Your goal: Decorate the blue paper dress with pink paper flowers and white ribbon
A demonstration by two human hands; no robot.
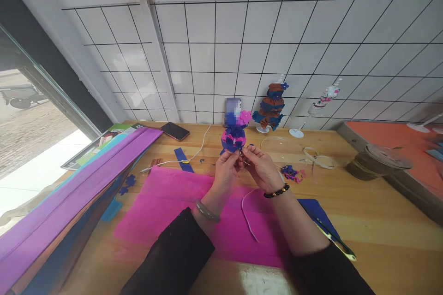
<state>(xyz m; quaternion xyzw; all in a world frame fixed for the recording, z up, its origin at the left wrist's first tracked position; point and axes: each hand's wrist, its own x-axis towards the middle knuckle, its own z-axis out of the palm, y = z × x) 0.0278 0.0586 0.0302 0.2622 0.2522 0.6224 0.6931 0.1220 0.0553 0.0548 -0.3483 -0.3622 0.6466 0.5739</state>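
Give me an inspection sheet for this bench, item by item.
Surface: wooden bench, pink paper sheet spread on it.
Job's things: blue and pink paper doll held up by both hands.
Clutter: purple paper rolls, phone, scissors, paper scraps, tape reel, brown and blue doll on a stand.
Grips: left hand and right hand pinch the doll's base.
Cables: white cord beside the phone.
Surroundings: tiled wall, window at left.

Wooden table: pink paper, phone, scissors, purple rolls.
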